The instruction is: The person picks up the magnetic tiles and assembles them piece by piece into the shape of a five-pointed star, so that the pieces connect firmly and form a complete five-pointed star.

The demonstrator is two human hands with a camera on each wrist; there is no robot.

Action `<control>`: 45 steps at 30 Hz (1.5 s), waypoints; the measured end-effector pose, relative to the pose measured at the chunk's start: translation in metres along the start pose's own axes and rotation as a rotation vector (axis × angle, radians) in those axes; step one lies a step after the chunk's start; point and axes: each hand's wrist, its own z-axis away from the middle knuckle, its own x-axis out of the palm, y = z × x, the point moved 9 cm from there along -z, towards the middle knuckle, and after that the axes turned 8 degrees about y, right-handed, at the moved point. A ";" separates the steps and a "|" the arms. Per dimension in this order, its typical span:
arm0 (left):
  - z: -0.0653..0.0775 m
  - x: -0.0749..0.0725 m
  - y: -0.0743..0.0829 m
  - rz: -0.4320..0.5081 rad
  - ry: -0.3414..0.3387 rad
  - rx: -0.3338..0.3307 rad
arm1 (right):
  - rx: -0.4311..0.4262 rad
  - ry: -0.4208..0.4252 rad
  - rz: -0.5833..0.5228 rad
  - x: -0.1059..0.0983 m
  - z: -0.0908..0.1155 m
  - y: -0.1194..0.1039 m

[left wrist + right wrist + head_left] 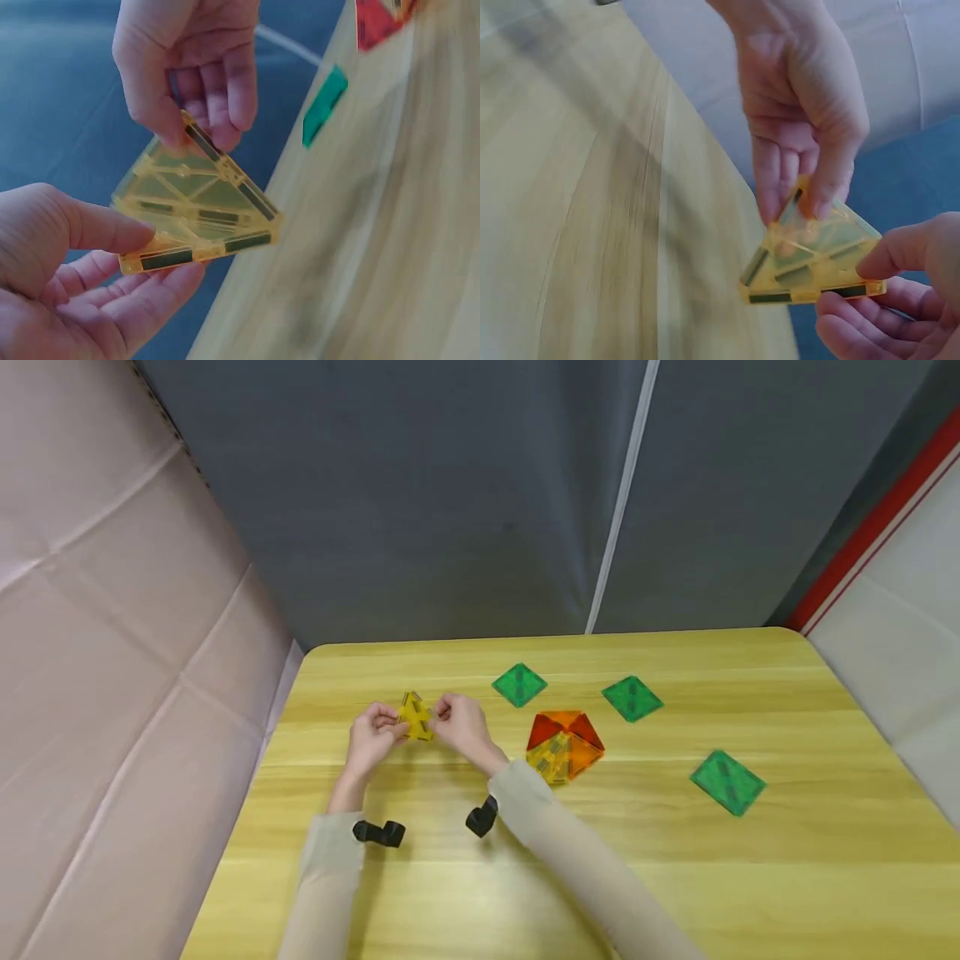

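Yellow triangular magnetic tiles (416,717) are held up over the left part of the table, a second row of dark magnets showing through the clear plastic. My left hand (371,737) pinches one lower corner between thumb and fingers, as the left wrist view of that hand (82,277) shows. With thumb and fingertips, my right hand (463,725) pinches another corner, on the right in the head view. Right of that hand, a fan of red, orange and yellow triangular tiles (583,755) lies flat on the table, partly beside the right forearm.
Several green diamond-shaped tiles lie apart on the wooden table (750,893): one behind the fan (520,685), others to its right. A dark grey curtain (450,510) hangs behind the far edge. Pale padded sheeting (135,677) rises at the left side.
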 end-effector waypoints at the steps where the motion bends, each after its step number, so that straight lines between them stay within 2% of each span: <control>1: 0.000 0.007 0.004 0.015 -0.022 0.020 | -0.055 0.044 0.024 -0.009 0.004 -0.003; 5: -0.001 0.034 0.019 0.061 -0.111 0.107 | -0.245 0.233 0.112 -0.040 0.027 -0.010; 9: -0.003 0.062 0.031 0.055 -0.212 0.215 | -0.386 0.432 0.235 -0.062 0.052 -0.012; 14: -0.008 0.100 0.041 0.079 -0.345 0.329 | -0.482 0.640 0.391 -0.081 0.073 -0.008; 17: -0.012 0.124 0.042 0.082 -0.419 0.373 | -0.501 0.708 0.449 -0.089 0.079 -0.002; 21: -0.016 0.152 0.042 0.053 -0.495 0.458 | -0.477 0.739 0.496 -0.094 0.081 0.013; 23: -0.011 0.160 0.050 0.029 -0.519 0.511 | -0.450 0.738 0.508 -0.093 0.081 0.022; 28: 0.003 0.170 0.067 -0.032 -0.564 0.598 | -0.401 0.777 0.567 -0.088 0.082 0.039; 32: 0.003 0.179 0.062 -0.011 -0.598 0.605 | -0.363 0.811 0.620 -0.084 0.082 0.044; 41: 0.003 0.192 0.057 0.044 -0.664 0.646 | -0.276 0.823 0.684 -0.084 0.080 0.046; 45: 0.003 0.198 0.056 0.055 -0.685 0.737 | -0.233 0.803 0.742 -0.080 0.077 0.049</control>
